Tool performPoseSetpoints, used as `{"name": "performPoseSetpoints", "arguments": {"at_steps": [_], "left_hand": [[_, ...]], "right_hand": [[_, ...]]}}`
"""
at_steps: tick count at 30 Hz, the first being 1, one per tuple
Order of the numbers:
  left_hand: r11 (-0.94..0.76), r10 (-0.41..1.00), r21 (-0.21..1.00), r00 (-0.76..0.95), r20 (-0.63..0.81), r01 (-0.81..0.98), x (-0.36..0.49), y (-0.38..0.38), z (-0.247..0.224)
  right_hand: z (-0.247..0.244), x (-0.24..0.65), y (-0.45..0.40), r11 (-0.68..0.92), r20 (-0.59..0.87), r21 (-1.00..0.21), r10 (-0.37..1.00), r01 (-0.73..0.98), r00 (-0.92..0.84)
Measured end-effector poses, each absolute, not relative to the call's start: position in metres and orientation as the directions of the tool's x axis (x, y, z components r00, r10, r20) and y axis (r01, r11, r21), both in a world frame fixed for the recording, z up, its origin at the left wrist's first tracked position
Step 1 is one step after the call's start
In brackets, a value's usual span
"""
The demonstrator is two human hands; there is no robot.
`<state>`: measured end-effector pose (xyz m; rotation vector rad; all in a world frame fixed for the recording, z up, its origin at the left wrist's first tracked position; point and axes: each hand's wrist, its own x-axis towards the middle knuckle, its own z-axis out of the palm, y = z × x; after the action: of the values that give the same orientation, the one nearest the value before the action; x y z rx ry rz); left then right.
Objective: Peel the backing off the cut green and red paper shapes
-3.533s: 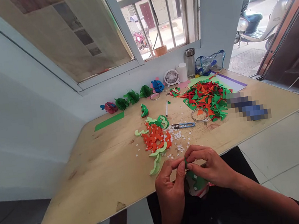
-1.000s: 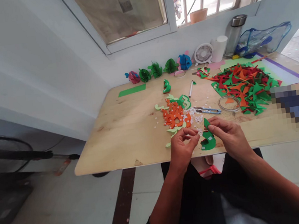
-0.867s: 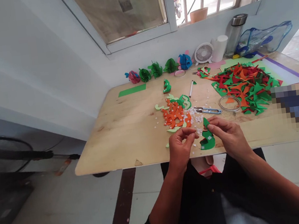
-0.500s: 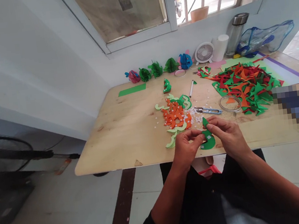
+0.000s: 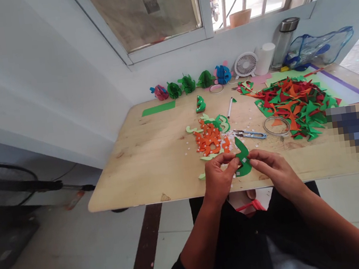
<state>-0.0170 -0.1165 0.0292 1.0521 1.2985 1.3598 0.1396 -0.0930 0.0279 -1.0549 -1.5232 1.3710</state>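
Observation:
A curved green paper cutout (image 5: 245, 168) with small white squares stuck on it is held upright over the table's front edge. My left hand (image 5: 221, 175) pinches its left side between thumb and fingers. My right hand (image 5: 273, 166) is closed at its right edge, thumb and forefinger on the paper. Just beyond lies a heap of orange paper cutouts (image 5: 208, 137), also dotted with white squares. Light green wavy cutouts (image 5: 224, 122) lie around them. White bits of backing are scattered beside blue-handled thread snips (image 5: 251, 134).
A big pile of red, orange and green paper scraps (image 5: 300, 102) covers the right side, with a roll of tape (image 5: 276, 126) before it. Along the wall stand folded paper figures (image 5: 188, 83), a small fan (image 5: 245, 64) and a flask (image 5: 286, 40). A white pen (image 5: 230, 107) lies mid-table.
The green cutout has shifted slightly left and now stands more open, its pointed tip up. My right fingers have moved from the tip down to its right edge.

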Motion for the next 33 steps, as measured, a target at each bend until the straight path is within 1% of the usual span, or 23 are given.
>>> {"name": "performPoseSetpoints", "arguments": {"at_steps": [3, 7, 9, 14, 18, 20, 21, 23, 25, 26, 27, 29, 31, 33], "left_hand": [[0.016, 0.983, 0.995, -0.183, -0.033, -0.098, -0.015, -0.116, 0.030], [0.051, 0.978, 0.980, -0.187, -0.088, -0.195, -0.013, -0.116, 0.031], [0.053, 0.975, 0.980, -0.204, -0.092, -0.190, -0.012, -0.116, 0.031], [-0.016, 0.962, 0.999, -0.273, 0.025, 0.034, -0.014, -0.117, 0.028], [-0.027, 0.969, 0.998, -0.243, 0.041, 0.059, -0.014, -0.117, 0.025], [-0.080, 0.950, 0.982, -0.286, 0.128, 0.173, -0.013, -0.118, 0.026], [-0.126, 0.923, 0.952, -0.320, 0.216, 0.279, -0.012, -0.120, 0.027], [-0.223, 0.838, 0.824, -0.330, 0.435, 0.521, -0.010, -0.124, 0.028], [-0.303, 0.768, 0.653, -0.227, 0.599, 0.694, -0.009, -0.127, 0.029], [-0.333, 0.753, 0.581, -0.161, 0.638, 0.742, -0.009, -0.128, 0.029], [-0.351, 0.749, 0.529, -0.108, 0.654, 0.772, -0.009, -0.128, 0.029], [-0.360, 0.758, 0.477, -0.048, 0.651, 0.802, -0.010, -0.128, 0.028], [-0.365, 0.777, 0.474, -0.019, 0.629, 0.801, -0.011, -0.126, 0.028], [-0.381, 0.799, 0.501, 0.004, 0.601, 0.777, -0.014, -0.125, 0.028]], "right_hand": [[0.032, 0.137, -0.094, 0.109, 0.054, -0.982, 0.944, 0.154, -0.325], [0.031, 0.132, -0.092, 0.153, 0.082, -0.970, 0.939, 0.191, -0.333], [0.029, 0.131, -0.092, 0.148, 0.081, -0.968, 0.948, 0.202, -0.307], [0.027, 0.129, -0.094, 0.094, 0.035, -0.977, 0.957, 0.193, -0.287], [0.026, 0.129, -0.094, 0.075, 0.019, -0.981, 0.956, 0.180, -0.293], [0.025, 0.129, -0.094, 0.071, 0.018, -0.981, 0.961, 0.183, -0.274], [0.024, 0.129, -0.094, 0.067, 0.016, -0.980, 0.966, 0.188, -0.260], [0.022, 0.128, -0.094, 0.065, 0.017, -0.977, 0.973, 0.203, -0.229], [0.022, 0.127, -0.094, 0.086, 0.037, -0.971, 0.977, 0.225, -0.212], [0.023, 0.127, -0.094, 0.103, 0.053, -0.966, 0.977, 0.237, -0.207], [0.023, 0.126, -0.094, 0.120, 0.069, -0.961, 0.976, 0.250, -0.204], [0.025, 0.125, -0.095, 0.158, 0.105, -0.948, 0.975, 0.276, -0.197], [0.026, 0.125, -0.096, 0.203, 0.147, -0.929, 0.970, 0.309, -0.193], [0.026, 0.125, -0.097, 0.245, 0.186, -0.906, 0.963, 0.344, -0.195]]}}
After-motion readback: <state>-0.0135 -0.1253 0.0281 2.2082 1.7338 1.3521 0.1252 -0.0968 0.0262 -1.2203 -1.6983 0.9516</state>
